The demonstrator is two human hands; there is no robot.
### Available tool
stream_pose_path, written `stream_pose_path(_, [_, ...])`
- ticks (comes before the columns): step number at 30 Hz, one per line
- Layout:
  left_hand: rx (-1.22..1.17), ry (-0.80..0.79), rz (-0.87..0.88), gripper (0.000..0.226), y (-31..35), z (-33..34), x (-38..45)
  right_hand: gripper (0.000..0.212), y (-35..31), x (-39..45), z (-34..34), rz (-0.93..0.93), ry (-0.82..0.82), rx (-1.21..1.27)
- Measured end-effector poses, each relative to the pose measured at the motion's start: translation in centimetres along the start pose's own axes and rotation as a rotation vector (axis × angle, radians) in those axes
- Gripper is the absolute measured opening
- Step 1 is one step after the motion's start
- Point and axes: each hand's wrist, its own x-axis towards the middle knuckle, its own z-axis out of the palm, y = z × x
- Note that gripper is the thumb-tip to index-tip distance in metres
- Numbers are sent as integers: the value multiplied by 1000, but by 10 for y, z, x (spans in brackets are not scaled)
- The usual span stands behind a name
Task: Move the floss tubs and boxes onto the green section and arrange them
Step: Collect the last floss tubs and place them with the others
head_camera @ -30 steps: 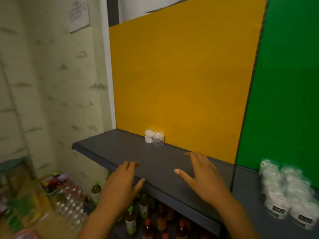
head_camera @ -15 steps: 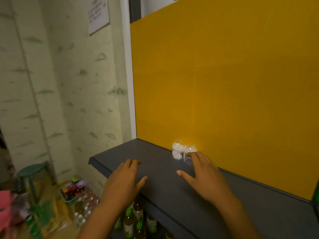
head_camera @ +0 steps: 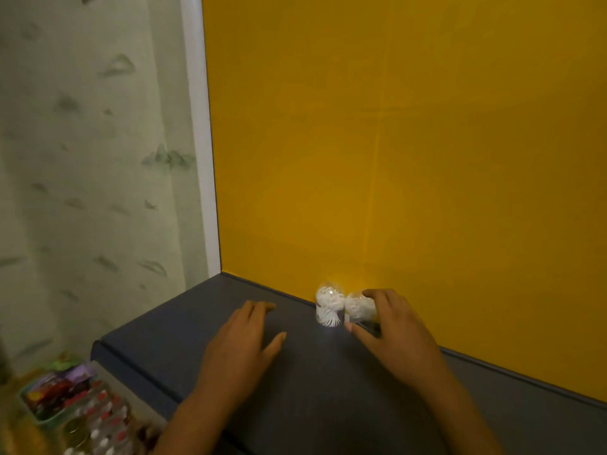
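Observation:
Two small clear floss tubs filled with white picks stand side by side at the back of the grey shelf [head_camera: 170,343], against the yellow panel [head_camera: 394,142]. My right hand [head_camera: 394,336] curls round the right tub [head_camera: 359,308], fingers over its top and far side, thumb at its front. The left tub [head_camera: 327,307] stands free, touching the right one. My left hand [head_camera: 243,346] lies flat on the shelf with straight fingers, a hand's width left of the tubs, holding nothing. The green section is out of view.
The shelf's left end and front edge drop off to the floor. Below at the lower left sit a basket of packets [head_camera: 52,392] and several small bottles [head_camera: 98,428]. A pale patterned wall [head_camera: 92,159] stands to the left.
The view has swung left and closer, so the green section and its tubs have left the frame. My right hand has reached forward and closed round the right tub. My left hand has edged forward.

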Motion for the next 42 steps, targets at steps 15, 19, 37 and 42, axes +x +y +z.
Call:
stream_pose_path(15, [-468,-171,178,60,-38,107,128,57,4,31,62,297,167,30])
stream_pose_path(19, [-540,-219,203,75,-35,138,145,60,9,40,77,337,192,49])
stream_pose_path(37, [-750,-371,132,58,-55,167,156,68,18,43,92,519,280,259])
stream_pose_path(42, [-1118,-349,-9,61,-46,152,159,66,21,40,104,563,263,307])
